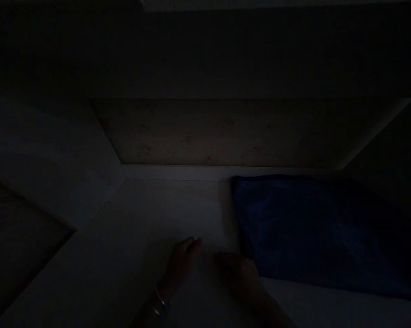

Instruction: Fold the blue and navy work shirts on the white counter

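Very dim, far right nearly black, soft shadow beside the blue cloth (304, 232), focus uncertain.

No lettering legible in this dark view — no label, number or sign

Through the dim head camera I can make out my left hand (184, 257) low in the middle, fingers curled, two thin pale bangles (160, 295) around its wrist. My right hand (238, 272) sits just beside it, a narrow gap between them, fingers pointing inward. I can't read whether either grip holds anything. Both are over a pale flat surface (171, 202). A dark blue cloth (314, 228) covers much of its right side, one edge right by my right hand; I can't tell whether they touch. Beyond, I see a flower-patterned panel (205, 132), and a pale side wall (58, 155) to the left.
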`<state>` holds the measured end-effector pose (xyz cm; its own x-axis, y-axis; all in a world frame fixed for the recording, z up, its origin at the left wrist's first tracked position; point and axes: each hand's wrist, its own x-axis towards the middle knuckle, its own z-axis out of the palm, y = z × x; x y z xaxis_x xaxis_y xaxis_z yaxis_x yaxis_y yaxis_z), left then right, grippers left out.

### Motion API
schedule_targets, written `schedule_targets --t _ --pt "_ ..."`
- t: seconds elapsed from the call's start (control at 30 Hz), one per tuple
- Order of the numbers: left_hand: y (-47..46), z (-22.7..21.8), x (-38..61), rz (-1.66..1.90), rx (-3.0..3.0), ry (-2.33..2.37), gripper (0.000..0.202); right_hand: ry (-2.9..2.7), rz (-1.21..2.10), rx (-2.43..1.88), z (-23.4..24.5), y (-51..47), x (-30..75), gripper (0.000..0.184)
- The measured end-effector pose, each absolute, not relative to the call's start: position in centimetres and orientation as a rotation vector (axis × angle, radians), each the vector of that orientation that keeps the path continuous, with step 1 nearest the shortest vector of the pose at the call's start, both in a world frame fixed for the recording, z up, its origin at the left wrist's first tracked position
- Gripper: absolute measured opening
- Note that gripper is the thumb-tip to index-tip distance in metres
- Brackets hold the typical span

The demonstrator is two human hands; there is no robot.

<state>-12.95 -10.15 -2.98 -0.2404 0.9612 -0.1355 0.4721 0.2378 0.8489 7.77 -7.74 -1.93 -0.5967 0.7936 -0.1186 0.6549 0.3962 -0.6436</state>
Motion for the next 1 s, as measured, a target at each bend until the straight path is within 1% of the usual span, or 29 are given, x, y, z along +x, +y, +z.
schedule_targets --t 0.2,0.6,1.0 --pt "-10.16 -2.85 -12.89 0.845 1.336 1.830 0.045 -2.464 0.974 -1.273 -1.72 -7.71 7.76 0.039" --pt "-10.35 -2.29 -12.90 0.846 1.359 1.783 0.045 -2.491 0.925 -1.297 -2.03 -7.76 7.77 0.038" --pt "-10.32 -2.39 -12.76 0.809 1.407 1.802 0.046 -2.487 0.955 -1.254 -1.61 -7.69 7.73 0.036"
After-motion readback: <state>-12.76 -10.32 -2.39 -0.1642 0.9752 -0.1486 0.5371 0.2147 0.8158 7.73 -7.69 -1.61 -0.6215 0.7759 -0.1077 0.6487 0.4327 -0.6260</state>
